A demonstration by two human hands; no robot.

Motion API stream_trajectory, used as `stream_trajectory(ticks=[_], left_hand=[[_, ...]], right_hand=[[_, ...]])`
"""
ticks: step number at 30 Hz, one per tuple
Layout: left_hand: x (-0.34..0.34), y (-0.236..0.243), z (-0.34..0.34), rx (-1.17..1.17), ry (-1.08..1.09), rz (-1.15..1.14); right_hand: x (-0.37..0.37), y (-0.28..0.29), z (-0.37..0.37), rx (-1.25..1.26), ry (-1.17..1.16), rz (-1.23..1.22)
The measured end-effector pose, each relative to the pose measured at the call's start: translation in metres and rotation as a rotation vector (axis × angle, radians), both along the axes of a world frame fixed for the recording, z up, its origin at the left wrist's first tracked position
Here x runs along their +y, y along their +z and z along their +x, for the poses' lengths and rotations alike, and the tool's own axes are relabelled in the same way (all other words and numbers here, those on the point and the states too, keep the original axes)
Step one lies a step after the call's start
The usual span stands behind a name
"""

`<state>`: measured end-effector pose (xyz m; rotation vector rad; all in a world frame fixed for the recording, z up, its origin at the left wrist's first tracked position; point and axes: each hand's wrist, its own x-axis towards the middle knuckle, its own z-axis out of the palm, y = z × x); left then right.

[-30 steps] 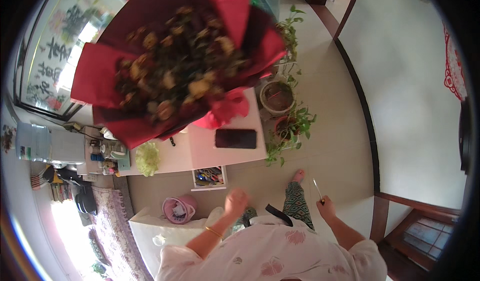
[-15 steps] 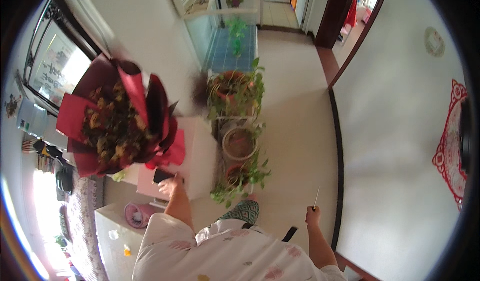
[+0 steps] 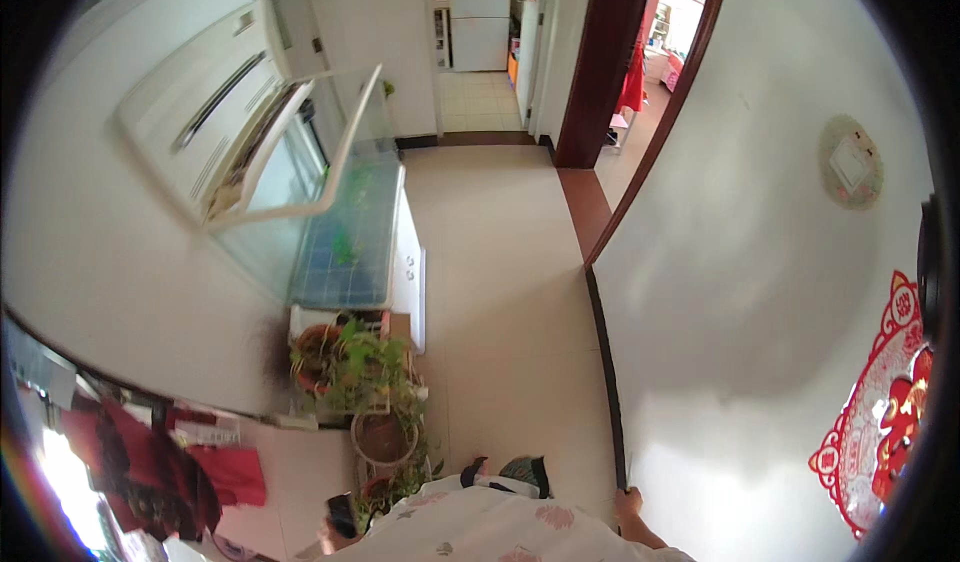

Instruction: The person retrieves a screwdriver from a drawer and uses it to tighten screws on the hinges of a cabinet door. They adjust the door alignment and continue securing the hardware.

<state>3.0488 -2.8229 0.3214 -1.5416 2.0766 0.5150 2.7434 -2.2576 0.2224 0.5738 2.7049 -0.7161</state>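
Low in the picture, my left hand is closed around a black phone, beside the potted plants. On the right, my right hand is closed round the handle of a screwdriver. Its thin metal shaft points upward and shows only faintly against the white wall; the fingers hide the handle. Just left of the phone is a pale cabinet top with a red cloth or paper on it.
A leafy potted plant and a round pot of soil line the left side. Beyond them stands a fish tank with a raised lid. A bouquet in dark red wrapping is lower left. Pale floor leads to a doorway.
I have moved forward along the passage, so the bouquet and plants sit lower in view. My left hand has lifted the phone from the cabinet top; my right hand still holds the screwdriver.
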Motion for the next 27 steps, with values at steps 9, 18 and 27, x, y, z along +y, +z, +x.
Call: stream_trajectory(ticks=[9,18,27], left_hand=[[0.02,-0.032,-0.488,0.178,-0.586,0.208],[-0.057,0.045,-0.683,-0.204,-0.515,0.235],[-0.189,0.018,-0.998,-0.278,-0.701,0.031]], right_hand=[[0.052,-0.12,-0.252,0.057,-0.257,-0.122],[-0.084,-0.068,-0.653,0.13,-0.035,-0.313],[-0.285,-0.046,-0.952,0.145,0.159,-0.516]])
